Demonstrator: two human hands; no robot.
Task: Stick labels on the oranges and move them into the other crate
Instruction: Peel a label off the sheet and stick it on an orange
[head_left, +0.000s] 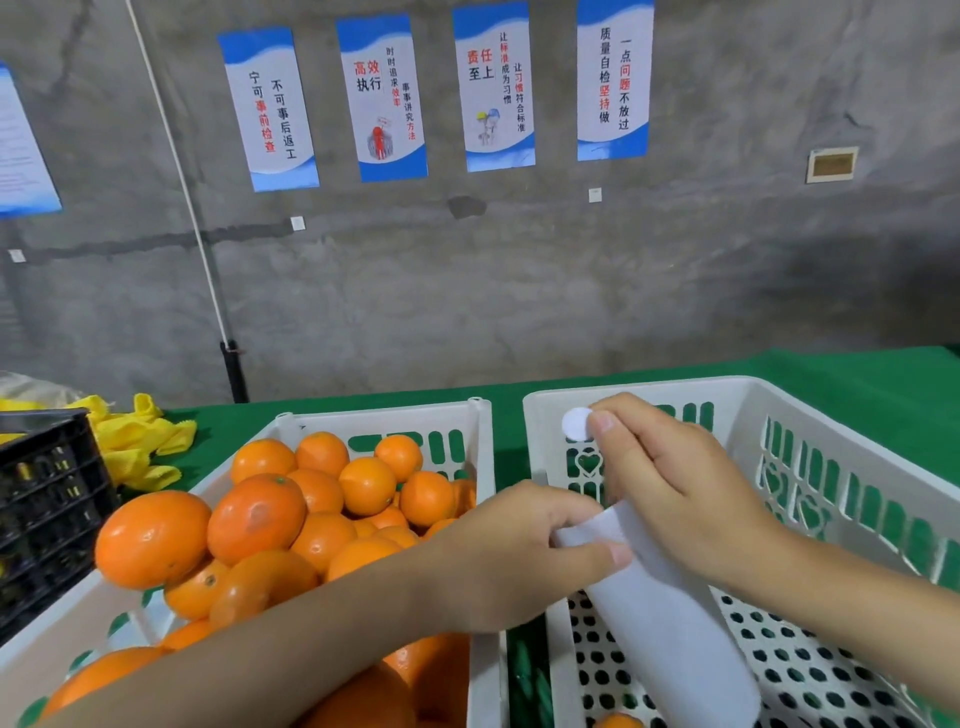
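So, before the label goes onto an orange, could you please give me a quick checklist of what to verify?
1. Round white label peeled free and on the right hand fingertip: ok.
2. Backing strip pinched by the left hand: ok.
3. Oranges within reach in the left crate: ok.
4. An orange held ready for labelling: not ok, both hands are occupied.
5. Right crate has room: ok, mostly bare floor.
6. Label's sticky side clean: cannot tell.
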